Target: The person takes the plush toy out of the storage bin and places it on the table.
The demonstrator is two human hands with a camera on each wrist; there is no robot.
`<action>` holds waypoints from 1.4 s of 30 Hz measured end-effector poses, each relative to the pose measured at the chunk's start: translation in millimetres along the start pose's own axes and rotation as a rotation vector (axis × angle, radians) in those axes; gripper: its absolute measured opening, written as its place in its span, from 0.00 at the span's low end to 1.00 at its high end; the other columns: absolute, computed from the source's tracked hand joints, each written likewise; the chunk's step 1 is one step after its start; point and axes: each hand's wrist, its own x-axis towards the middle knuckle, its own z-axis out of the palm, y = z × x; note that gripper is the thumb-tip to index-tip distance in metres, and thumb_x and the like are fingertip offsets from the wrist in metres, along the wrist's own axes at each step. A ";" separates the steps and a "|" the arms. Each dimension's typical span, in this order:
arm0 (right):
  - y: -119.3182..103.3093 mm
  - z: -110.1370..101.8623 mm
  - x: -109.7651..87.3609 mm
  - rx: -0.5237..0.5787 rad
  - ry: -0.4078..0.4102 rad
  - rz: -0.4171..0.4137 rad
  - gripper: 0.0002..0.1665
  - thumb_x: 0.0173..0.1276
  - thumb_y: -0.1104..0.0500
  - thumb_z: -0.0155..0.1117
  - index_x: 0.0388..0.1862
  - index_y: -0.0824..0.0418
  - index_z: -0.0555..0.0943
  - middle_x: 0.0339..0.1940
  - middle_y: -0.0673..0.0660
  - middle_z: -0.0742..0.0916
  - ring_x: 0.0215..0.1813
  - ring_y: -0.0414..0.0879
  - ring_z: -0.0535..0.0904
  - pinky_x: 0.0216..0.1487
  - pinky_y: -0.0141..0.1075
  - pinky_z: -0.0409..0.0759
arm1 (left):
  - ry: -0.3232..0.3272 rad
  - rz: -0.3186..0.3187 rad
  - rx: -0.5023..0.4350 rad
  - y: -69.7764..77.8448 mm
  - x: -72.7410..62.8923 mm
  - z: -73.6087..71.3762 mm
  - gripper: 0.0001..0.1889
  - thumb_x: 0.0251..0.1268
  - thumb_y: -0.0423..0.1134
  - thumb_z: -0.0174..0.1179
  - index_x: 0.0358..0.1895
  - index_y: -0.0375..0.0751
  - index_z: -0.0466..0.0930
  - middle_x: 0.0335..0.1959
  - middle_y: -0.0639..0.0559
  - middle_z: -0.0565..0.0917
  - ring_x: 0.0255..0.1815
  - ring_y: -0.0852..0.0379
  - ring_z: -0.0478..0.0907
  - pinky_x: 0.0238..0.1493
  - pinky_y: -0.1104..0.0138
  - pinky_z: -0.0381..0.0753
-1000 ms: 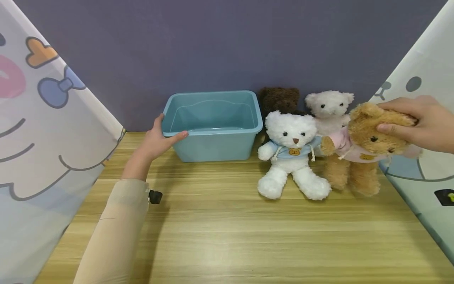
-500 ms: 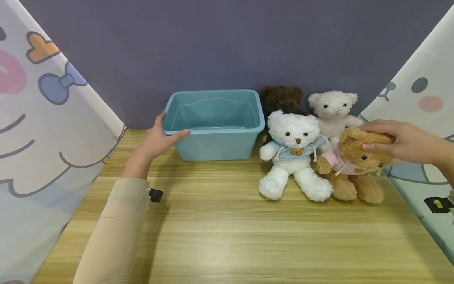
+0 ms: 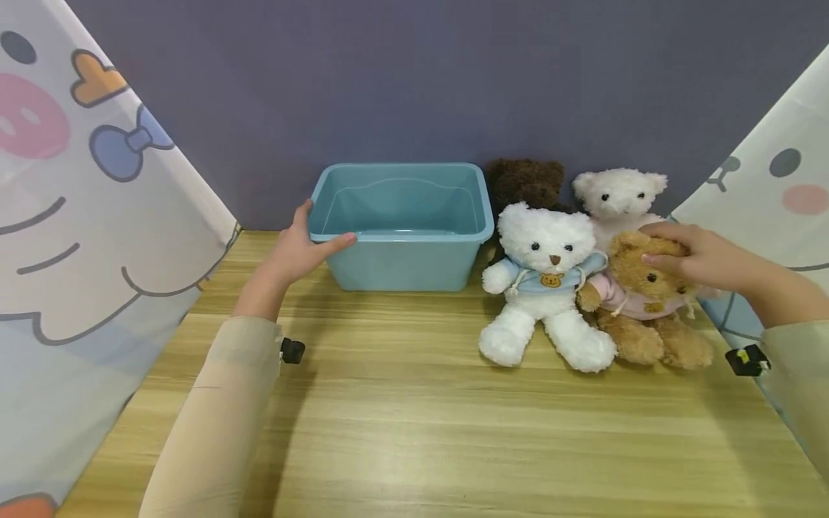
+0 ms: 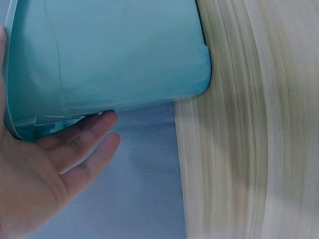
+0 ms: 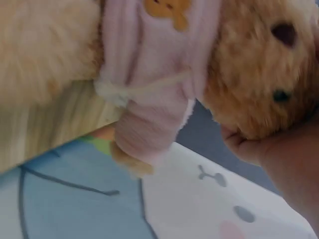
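Observation:
In the head view, my left hand (image 3: 294, 252) holds the left front corner of a teal plastic bin (image 3: 408, 262). Its thumb lies along the front rim, while the other fingers (image 4: 82, 137) reach along the outer side wall in the left wrist view. My right hand (image 3: 706, 259) grips the head of a light-brown teddy bear (image 3: 631, 338) from above. This bear wears a pink hoodie (image 5: 154, 94) and sits at the right end of the toys. Close beside it sits a white teddy bear (image 3: 544, 309) in a blue hoodie, facing forward.
Behind the front pair sit a dark-brown teddy bear (image 3: 527, 183), mostly hidden, and a pale pinkish-white teddy bear (image 3: 618, 194). The wooden tabletop (image 3: 453, 432) meets a dark grey back panel (image 3: 401, 79). Cartoon-printed cloths hang at both sides.
My right hand has brought the light-brown bear down and left, from tilted to seated beside the white bear. My left hand stays at the bin corner. The head view has shifted slightly.

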 end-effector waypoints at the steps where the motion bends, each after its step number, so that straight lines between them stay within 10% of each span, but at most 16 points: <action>1: 1.7 0.8 2.6 0.020 0.014 0.002 0.37 0.82 0.57 0.62 0.81 0.71 0.64 0.80 0.80 0.65 0.75 0.83 0.62 0.66 0.79 0.65 | 0.001 0.001 0.000 0.4 0.3 -0.1 0.73 0.54 0.86 0.60 0.87 0.61 0.17 0.90 0.34 0.42 0.88 0.27 0.47 0.79 0.27 0.58; 11: 20.7 6.1 12.3 0.023 0.066 0.105 0.41 0.87 0.51 0.52 0.84 0.75 0.54 0.84 0.83 0.50 0.79 0.89 0.45 0.72 0.84 0.49 | 0.011 0.001 -0.011 0.0 1.4 -0.1 0.73 0.53 0.86 0.59 0.87 0.59 0.18 0.90 0.36 0.41 0.89 0.28 0.46 0.80 0.28 0.57; 35: 25.0 27.2 7.8 -0.098 0.163 0.090 0.36 0.92 0.49 0.32 0.83 0.76 0.52 0.77 0.89 0.54 0.79 0.87 0.44 0.76 0.80 0.38 | -0.007 0.024 -0.026 1.7 14.4 7.5 0.73 0.54 0.84 0.62 0.88 0.59 0.21 0.90 0.38 0.43 0.89 0.30 0.49 0.80 0.29 0.60; 42: 4.2 15.6 9.0 -0.178 0.163 0.169 0.41 0.90 0.41 0.21 0.90 0.62 0.40 0.86 0.81 0.45 0.85 0.82 0.36 0.76 0.81 0.38 | 0.035 0.022 0.009 -0.5 21.5 0.9 0.74 0.51 0.87 0.60 0.88 0.61 0.22 0.89 0.35 0.46 0.88 0.27 0.49 0.78 0.27 0.59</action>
